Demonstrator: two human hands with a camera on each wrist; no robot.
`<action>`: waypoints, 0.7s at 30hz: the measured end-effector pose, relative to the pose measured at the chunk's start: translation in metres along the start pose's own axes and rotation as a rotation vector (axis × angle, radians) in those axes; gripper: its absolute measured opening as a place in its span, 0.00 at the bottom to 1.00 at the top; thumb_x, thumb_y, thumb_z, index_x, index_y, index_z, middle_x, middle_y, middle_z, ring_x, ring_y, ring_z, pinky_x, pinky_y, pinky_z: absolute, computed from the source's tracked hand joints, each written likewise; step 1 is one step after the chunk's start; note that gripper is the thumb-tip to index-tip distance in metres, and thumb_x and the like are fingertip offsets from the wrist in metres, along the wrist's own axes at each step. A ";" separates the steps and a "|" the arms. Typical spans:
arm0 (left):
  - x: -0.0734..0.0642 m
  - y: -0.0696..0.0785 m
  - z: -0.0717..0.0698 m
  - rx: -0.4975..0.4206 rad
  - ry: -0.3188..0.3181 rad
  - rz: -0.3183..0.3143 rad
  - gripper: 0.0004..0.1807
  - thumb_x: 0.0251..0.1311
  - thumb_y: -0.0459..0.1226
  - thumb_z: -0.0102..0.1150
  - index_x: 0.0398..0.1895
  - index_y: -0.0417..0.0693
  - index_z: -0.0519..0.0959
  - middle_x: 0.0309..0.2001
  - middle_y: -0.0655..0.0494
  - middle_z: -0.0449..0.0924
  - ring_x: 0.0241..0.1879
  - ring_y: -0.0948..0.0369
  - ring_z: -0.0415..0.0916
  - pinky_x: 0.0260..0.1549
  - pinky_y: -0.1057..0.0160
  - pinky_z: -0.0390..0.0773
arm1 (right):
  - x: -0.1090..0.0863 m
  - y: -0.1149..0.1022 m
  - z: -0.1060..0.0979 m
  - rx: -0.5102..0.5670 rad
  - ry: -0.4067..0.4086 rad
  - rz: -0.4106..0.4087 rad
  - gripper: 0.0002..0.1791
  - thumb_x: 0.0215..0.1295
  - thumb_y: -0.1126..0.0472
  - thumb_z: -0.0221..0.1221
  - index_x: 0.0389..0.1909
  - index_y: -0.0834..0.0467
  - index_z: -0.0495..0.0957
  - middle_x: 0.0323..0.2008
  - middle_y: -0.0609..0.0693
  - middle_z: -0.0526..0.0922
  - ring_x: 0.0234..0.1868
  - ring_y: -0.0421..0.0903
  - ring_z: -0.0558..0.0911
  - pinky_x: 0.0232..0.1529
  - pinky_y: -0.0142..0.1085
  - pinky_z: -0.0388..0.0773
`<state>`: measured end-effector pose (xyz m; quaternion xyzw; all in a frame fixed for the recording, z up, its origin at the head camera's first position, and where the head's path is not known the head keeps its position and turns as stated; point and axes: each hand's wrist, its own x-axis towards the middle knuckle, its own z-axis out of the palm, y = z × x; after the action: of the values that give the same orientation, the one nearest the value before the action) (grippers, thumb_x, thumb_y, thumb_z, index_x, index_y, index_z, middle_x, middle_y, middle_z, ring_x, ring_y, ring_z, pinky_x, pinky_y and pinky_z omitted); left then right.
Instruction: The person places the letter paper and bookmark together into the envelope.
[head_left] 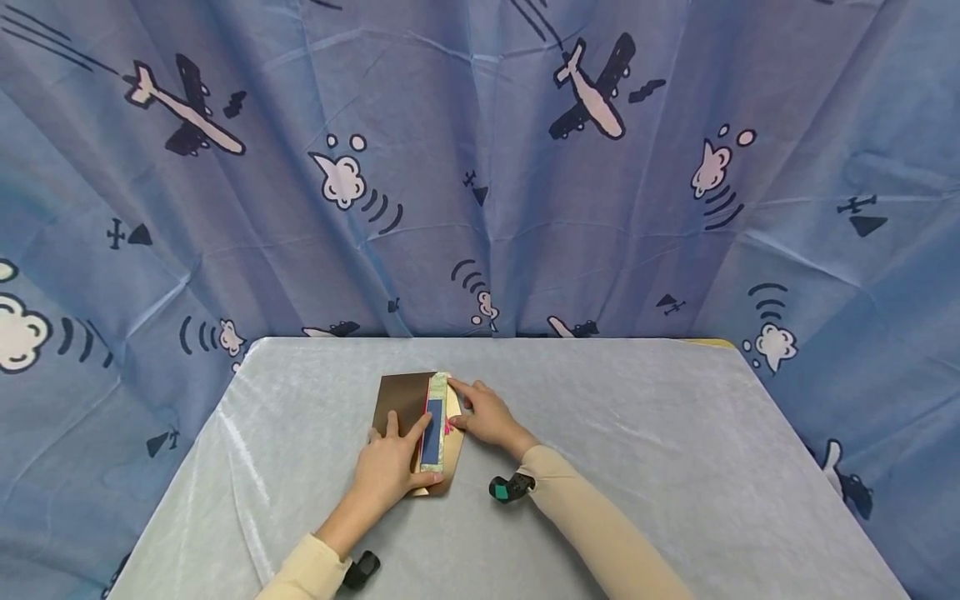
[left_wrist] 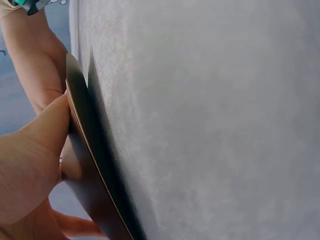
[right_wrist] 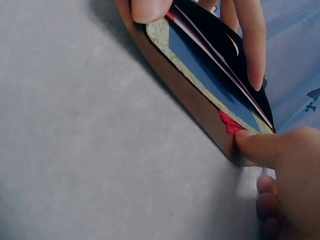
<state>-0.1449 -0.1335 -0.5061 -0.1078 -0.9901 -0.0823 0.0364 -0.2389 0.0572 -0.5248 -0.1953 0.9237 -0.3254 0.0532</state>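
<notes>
In the head view a flat brown folder or envelope (head_left: 405,393) lies on the table. Along its right part runs a narrow strip with a blue middle and a patterned pale-green border (head_left: 438,388), and a small red tuft (right_wrist: 229,121) sits at the strip's edge. My left hand (head_left: 386,467) lies over the brown piece with spread fingers, its thumb on the strip's lower end. At the right edge, my right hand (head_left: 490,414) touches the top corner with its index finger and the red tuft with its thumb. The brown piece's underside is hidden.
A pale grey cloth covers the table (head_left: 675,450). Behind it hangs a blue curtain (head_left: 420,167) printed with airplanes and clouds. Dark wrist devices show on the left wrist (head_left: 362,570) and the right wrist (head_left: 512,487).
</notes>
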 end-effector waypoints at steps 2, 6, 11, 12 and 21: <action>0.000 0.000 0.000 0.000 -0.002 -0.002 0.55 0.37 0.69 0.70 0.71 0.59 0.68 0.64 0.25 0.69 0.50 0.27 0.77 0.33 0.43 0.84 | 0.000 0.000 0.000 -0.002 -0.008 0.009 0.40 0.60 0.54 0.68 0.73 0.51 0.65 0.33 0.50 0.69 0.30 0.42 0.64 0.31 0.31 0.59; 0.001 0.001 0.000 -0.007 -0.016 -0.008 0.55 0.37 0.69 0.70 0.72 0.59 0.68 0.64 0.25 0.69 0.51 0.26 0.76 0.33 0.43 0.84 | 0.000 -0.001 -0.001 0.013 -0.018 0.023 0.42 0.58 0.52 0.69 0.73 0.51 0.65 0.32 0.50 0.69 0.30 0.42 0.64 0.31 0.32 0.58; 0.001 0.001 0.000 -0.011 -0.015 -0.007 0.55 0.37 0.69 0.70 0.72 0.59 0.67 0.64 0.25 0.69 0.51 0.26 0.76 0.34 0.42 0.84 | 0.001 0.000 0.000 -0.011 -0.012 0.027 0.43 0.57 0.51 0.70 0.73 0.50 0.64 0.31 0.48 0.67 0.29 0.42 0.63 0.30 0.31 0.58; 0.001 0.001 0.000 -0.012 -0.014 -0.007 0.55 0.37 0.69 0.70 0.72 0.59 0.67 0.64 0.25 0.69 0.51 0.26 0.76 0.33 0.42 0.84 | 0.001 0.001 0.001 -0.017 -0.008 0.026 0.43 0.57 0.50 0.70 0.73 0.50 0.64 0.31 0.48 0.67 0.29 0.42 0.63 0.30 0.31 0.58; 0.001 0.002 -0.001 -0.007 -0.007 -0.003 0.55 0.37 0.69 0.70 0.72 0.59 0.68 0.64 0.25 0.70 0.50 0.26 0.77 0.33 0.43 0.84 | 0.001 0.001 0.003 -0.067 0.005 0.028 0.44 0.57 0.47 0.69 0.74 0.48 0.63 0.31 0.47 0.67 0.29 0.41 0.63 0.29 0.31 0.57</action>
<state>-0.1453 -0.1321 -0.5049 -0.1067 -0.9901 -0.0853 0.0325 -0.2392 0.0559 -0.5283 -0.1833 0.9369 -0.2939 0.0486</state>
